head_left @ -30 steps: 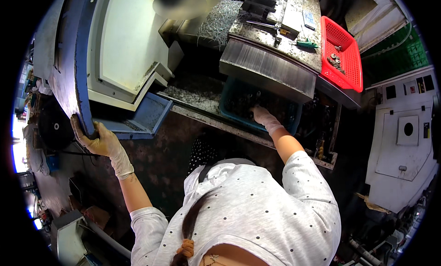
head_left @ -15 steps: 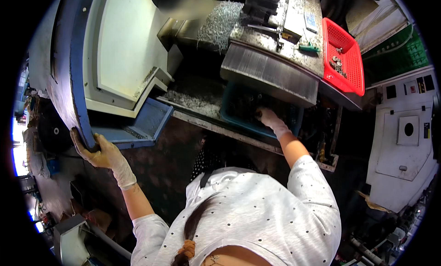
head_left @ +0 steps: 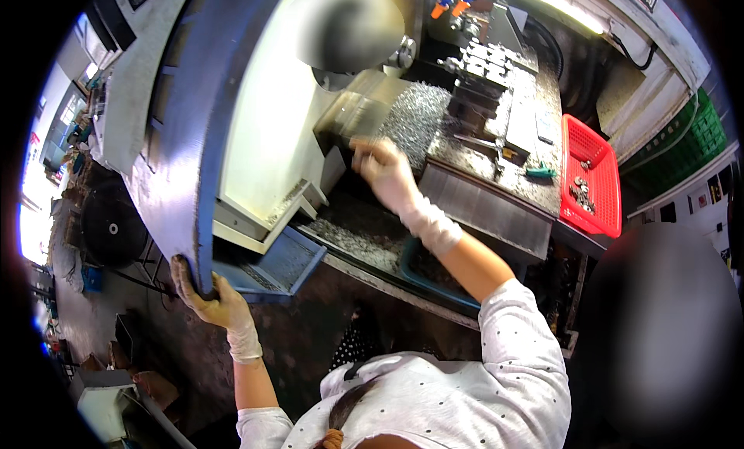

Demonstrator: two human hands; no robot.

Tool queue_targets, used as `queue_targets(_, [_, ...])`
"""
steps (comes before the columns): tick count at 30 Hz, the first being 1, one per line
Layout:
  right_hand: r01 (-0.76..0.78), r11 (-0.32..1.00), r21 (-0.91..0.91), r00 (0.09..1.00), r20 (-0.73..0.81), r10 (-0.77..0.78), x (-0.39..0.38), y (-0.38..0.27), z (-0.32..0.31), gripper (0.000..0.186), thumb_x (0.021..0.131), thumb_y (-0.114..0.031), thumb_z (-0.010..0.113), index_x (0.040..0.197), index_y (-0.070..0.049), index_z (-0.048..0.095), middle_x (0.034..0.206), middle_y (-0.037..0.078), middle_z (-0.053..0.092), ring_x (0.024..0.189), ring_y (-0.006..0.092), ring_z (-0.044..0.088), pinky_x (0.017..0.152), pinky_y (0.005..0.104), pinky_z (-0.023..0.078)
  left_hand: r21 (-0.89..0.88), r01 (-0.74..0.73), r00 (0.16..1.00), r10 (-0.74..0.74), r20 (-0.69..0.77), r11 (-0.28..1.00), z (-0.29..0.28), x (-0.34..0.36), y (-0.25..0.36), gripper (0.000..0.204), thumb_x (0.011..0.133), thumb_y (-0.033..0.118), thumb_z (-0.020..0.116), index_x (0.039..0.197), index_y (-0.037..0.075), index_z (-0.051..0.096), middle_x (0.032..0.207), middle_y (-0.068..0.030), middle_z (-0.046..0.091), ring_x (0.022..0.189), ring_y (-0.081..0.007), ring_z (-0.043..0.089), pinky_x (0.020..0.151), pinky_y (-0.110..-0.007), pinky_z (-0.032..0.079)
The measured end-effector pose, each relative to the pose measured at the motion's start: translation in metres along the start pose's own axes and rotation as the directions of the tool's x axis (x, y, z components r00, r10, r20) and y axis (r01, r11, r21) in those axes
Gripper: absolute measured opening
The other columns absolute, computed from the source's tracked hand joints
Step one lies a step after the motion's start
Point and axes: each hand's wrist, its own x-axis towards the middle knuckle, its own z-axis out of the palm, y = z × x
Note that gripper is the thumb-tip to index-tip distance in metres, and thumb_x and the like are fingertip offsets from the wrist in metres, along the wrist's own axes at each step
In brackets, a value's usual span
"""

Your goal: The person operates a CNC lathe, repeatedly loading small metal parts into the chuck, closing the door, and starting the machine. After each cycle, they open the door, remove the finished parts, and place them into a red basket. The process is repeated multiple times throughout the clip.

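My gloved left hand (head_left: 218, 302) is wrapped round the lower edge of the blue machine door (head_left: 203, 177). My gloved right hand (head_left: 387, 181) is raised in front of the lathe, over the dark trough, its fingers bent together and slightly smeared. Whatever it may hold is too small to make out. Beyond its fingertips is a blurred chuck area with a round metal workholder (head_left: 401, 52). A heap of metal shavings (head_left: 422, 115) lies behind the hand. Below my right forearm is a blue-green bin (head_left: 434, 284), partly hidden by the arm.
A red basket (head_left: 608, 177) with several small metal parts stands at the right. On the machine bed are a tool block (head_left: 488, 65) and a green-handled tool (head_left: 540, 173). A blue tray (head_left: 294, 264) juts out below the door. A grey metal cover (head_left: 480, 205) lies beside my right forearm.
My right hand has come up out of the blue-green bin and moved left toward the chuck. My left hand stays on the door edge. The view has tilted up, showing more of the lathe.
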Motion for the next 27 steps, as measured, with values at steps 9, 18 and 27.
queue_targets(9, [-0.211, 0.954, 0.212, 0.351, -0.895, 0.276, 0.179, 0.137, -0.021, 0.015, 0.067, -0.005, 0.048, 0.08, -0.001, 0.045, 0.074, 0.008, 0.048, 0.065, 0.0178, 0.046, 0.065, 0.0267, 0.038, 0.01, -0.005, 0.999, 0.005, 0.043, 1.0, -0.007, -0.003, -0.002, 0.042, 0.056, -0.01, 0.038, 0.097, -0.002, 0.039, 0.102, -0.0165, 0.041, 0.098, -0.0325, 0.037, 0.086, -0.043, 0.025])
queue_targets(18, [-0.287, 0.854, -0.434, 0.798, -0.601, -0.037, 0.16, 0.144, -0.033, 0.053, 0.071, -0.026, 0.048, 0.111, 0.002, 0.027, 0.107, 0.018, 0.037, 0.097, 0.0272, 0.038, 0.082, 0.0302, 0.03, -0.038, -0.077, 0.988, 0.082, 0.133, 0.996, -0.01, -0.008, -0.005, 0.037, 0.064, -0.003, 0.047, 0.1, -0.001, 0.037, 0.108, -0.0172, 0.036, 0.1, -0.0326, 0.034, 0.086, -0.042, 0.025])
queue_targets(27, [-0.231, 0.87, -0.435, 0.86, -0.509, -0.026, 0.161, 0.135, -0.047, 0.044, 0.063, -0.023, 0.056, 0.097, 0.001, 0.043, 0.087, 0.014, 0.05, 0.08, 0.0231, 0.048, 0.072, 0.0283, 0.036, -0.177, -0.031, 0.991, 0.054, 0.124, 0.984, -0.043, 0.035, -0.055, 0.043, 0.077, 0.026, 0.035, 0.109, -0.002, 0.03, 0.113, -0.0181, 0.03, 0.105, -0.0302, 0.03, 0.087, -0.038, 0.023])
